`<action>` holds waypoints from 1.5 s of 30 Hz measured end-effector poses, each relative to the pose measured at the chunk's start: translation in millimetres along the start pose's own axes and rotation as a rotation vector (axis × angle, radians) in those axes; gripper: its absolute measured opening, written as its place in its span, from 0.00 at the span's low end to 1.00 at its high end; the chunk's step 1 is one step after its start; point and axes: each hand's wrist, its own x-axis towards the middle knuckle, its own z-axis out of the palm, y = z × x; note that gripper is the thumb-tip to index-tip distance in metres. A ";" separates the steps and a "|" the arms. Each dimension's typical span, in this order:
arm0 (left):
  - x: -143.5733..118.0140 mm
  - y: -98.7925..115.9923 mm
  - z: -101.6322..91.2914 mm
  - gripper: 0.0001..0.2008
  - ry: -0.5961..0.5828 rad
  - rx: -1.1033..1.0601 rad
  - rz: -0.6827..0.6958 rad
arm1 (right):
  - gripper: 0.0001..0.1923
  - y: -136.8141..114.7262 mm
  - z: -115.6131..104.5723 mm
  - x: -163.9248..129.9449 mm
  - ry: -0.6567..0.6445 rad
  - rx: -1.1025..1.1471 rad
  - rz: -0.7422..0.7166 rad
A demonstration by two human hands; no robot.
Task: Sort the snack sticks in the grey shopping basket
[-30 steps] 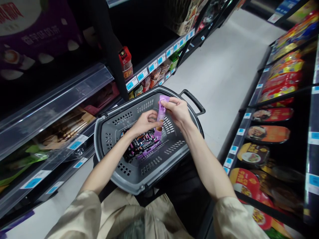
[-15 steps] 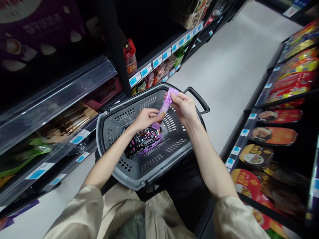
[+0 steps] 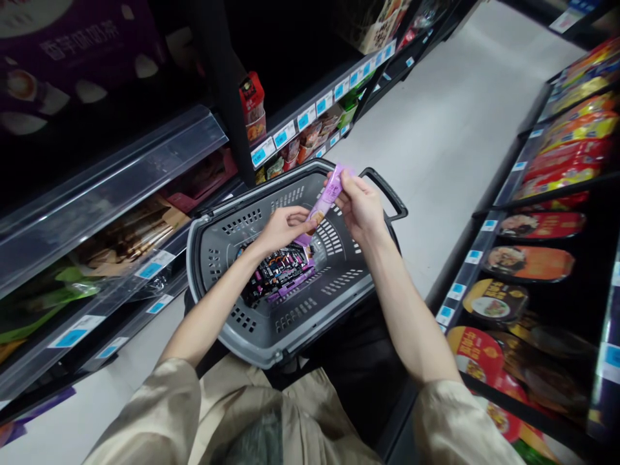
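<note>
Purple sachet [image 3: 324,205] has tipped more toward 1 o'clock since a second ago, over my grey basket [image 3: 261,332]. Left hand [image 3: 285,229]'s got its lower part, fingers nearly closed; right hand [image 3: 361,201]'s pinching the top end pretty snugly.

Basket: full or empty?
Partly filled: a pile of packets lies inside the basket, with bare grey wall showing around it.
</note>
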 end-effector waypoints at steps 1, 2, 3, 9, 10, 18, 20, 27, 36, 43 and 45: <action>0.2 -0.6 -0.2 0.23 0.005 -0.008 -0.002 | 0.23 0.4 -0.2 0.3 -0.008 -0.020 0.022; 0.3 -1.0 -0.2 0.23 0.009 -0.018 -0.004 | 0.23 0.7 -0.4 0.3 -0.014 -0.043 0.044; 0.3 -1.0 -0.2 0.23 0.014 -0.029 -0.005 | 0.22 0.9 -0.5 0.1 -0.020 -0.064 0.065; -0.3 2.6 1.0 0.23 0.028 -0.051 -0.025 | 0.17 1.4 -1.0 -2.7 -0.059 -0.040 0.056; -0.4 3.1 1.1 0.23 0.024 -0.053 -0.027 | 0.17 1.5 -1.3 -2.6 -0.058 -0.032 0.047; -0.2 0.6 -0.3 0.22 0.001 -0.019 -0.029 | 0.15 2.6 -4.8 0.4 -0.068 -0.040 0.073; 0.1 -0.5 -0.7 0.22 -0.002 -0.015 -0.030 | 0.13 3.7 -5.6 0.7 -0.080 -0.035 0.080; 0.3 -2.1 -0.9 0.21 -0.032 -0.044 -0.024 | 0.13 10.7 -7.3 3.0 -0.069 -0.028 0.063; 2.3 -8.9 -3.1 0.20 -0.051 -0.019 -0.025 | 0.13 7.4 -6.6 3.1 -0.107 -0.026 0.111; 3.4 -9.1 -1.9 0.17 -0.003 0.055 0.017 | 0.15 3.6 -3.3 1.2 -0.091 -0.018 0.115; 3.4 -10.7 -2.6 0.20 0.006 0.111 0.046 | 0.15 3.9 -3.2 1.1 -0.077 -0.008 0.110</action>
